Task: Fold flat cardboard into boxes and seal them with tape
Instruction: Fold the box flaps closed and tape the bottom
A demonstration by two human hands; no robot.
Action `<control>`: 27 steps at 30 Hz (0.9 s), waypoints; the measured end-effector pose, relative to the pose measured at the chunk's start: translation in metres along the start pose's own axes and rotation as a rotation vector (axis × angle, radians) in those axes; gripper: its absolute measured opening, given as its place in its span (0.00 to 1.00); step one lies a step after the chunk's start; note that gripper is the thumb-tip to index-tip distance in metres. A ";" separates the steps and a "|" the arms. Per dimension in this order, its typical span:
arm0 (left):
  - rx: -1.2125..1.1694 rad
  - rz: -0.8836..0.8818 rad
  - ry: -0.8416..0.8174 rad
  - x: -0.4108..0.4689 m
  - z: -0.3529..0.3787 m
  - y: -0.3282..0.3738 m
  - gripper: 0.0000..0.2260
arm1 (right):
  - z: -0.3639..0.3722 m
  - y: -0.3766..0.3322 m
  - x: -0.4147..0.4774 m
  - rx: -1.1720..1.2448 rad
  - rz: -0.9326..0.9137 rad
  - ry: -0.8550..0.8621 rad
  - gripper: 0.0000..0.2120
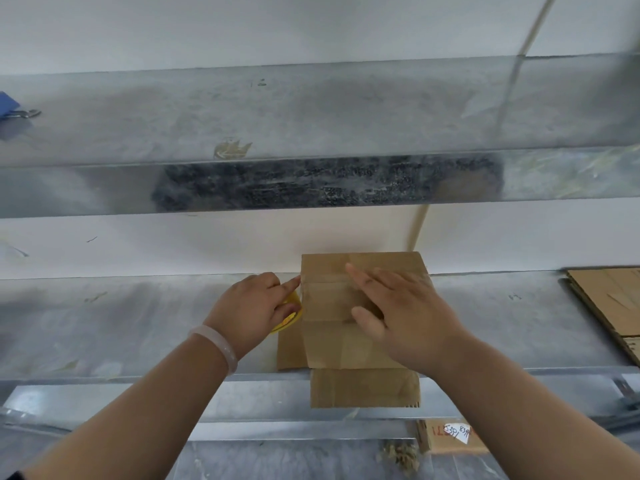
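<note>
A small brown cardboard box (332,341) stands on the metal shelf (138,327), its top flaps folded down and a front flap hanging over the shelf edge. My right hand (405,317) lies flat on the box top, fingers straight and pressing the flaps. My left hand (252,310) is at the box's left side, fingers curled round a yellow tape roll (289,315) that is mostly hidden behind the hand. Its index finger touches the box's upper left edge.
A stack of flat cardboard sheets (613,303) lies at the shelf's right end. An upper metal shelf (311,116) runs across above, with a blue clip (10,105) at its far left. Below the shelf sits a labelled carton (450,436) on the floor.
</note>
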State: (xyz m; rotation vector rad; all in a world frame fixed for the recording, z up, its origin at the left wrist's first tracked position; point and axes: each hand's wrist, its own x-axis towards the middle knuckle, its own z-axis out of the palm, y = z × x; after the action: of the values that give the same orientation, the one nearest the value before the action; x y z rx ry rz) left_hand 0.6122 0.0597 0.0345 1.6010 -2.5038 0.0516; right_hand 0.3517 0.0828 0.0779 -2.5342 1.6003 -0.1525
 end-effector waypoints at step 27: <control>-0.205 -0.054 -0.329 0.003 0.019 -0.017 0.35 | 0.019 0.004 0.010 -0.163 -0.103 -0.041 0.41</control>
State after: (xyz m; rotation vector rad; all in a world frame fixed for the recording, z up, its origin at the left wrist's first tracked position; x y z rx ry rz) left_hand 0.6241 0.0470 0.0149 1.7062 -2.5885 -0.4971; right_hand 0.3553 0.0727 0.0582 -2.7244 1.5263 0.0202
